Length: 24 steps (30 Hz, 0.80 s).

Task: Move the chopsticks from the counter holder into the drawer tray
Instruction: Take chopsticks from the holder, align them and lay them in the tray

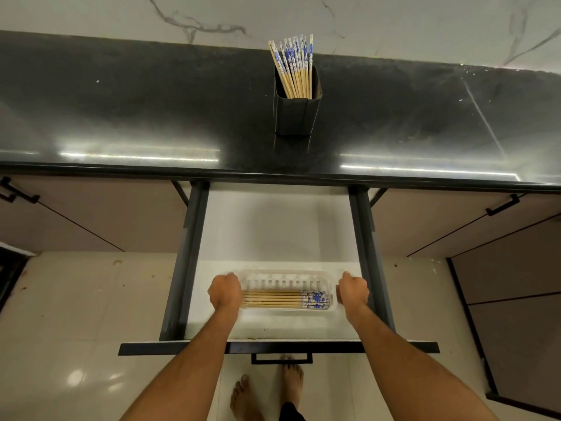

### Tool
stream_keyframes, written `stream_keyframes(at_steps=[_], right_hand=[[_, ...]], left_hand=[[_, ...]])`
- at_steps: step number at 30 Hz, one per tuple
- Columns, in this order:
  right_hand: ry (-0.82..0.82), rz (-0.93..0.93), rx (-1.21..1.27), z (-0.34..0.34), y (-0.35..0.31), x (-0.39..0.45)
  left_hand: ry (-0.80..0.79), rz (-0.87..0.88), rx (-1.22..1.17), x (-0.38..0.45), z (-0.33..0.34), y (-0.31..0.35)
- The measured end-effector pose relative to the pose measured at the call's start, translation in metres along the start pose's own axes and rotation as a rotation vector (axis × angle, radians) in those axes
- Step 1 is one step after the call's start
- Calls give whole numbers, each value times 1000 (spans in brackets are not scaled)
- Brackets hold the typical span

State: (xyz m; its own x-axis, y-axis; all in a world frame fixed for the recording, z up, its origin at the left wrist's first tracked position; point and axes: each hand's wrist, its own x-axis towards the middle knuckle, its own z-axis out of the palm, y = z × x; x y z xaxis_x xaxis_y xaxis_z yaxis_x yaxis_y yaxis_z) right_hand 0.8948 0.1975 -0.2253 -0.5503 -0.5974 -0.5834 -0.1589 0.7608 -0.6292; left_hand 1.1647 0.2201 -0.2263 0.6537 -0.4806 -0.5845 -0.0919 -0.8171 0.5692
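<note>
Reaching down into the open drawer (279,232), the left hand (225,291) and right hand (353,291) curl tight around the clear tray's (285,276) two ends. Some chopsticks (285,299) lie flat in it between the fingers. More stand in the dark holder (296,117), top middle.

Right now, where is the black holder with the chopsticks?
In the head view, the black holder stands on the dark counter, middle-right, straight behind the open drawer.

You have bare surface (121,117) on both sides of the holder (296,117). The drawer (273,232) behind the tray (288,276) lies open.
</note>
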Motion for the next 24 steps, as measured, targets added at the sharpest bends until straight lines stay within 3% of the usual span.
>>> stream_keyframes(at_steps=[5,14,18,24], right_hand=[[-104,40,-12,6,7,-2],[-64,-92,-265,8,2,-12],[-48,-367,-501,4,-10,-21],[-52,-884,-832,-8,-68,-41]], left_hand=[[-95,-85,0,3,6,-11],[-117,-50,25,-4,2,-9],[-77,179,132,-12,-7,2],[68,827,432,-32,-34,59]])
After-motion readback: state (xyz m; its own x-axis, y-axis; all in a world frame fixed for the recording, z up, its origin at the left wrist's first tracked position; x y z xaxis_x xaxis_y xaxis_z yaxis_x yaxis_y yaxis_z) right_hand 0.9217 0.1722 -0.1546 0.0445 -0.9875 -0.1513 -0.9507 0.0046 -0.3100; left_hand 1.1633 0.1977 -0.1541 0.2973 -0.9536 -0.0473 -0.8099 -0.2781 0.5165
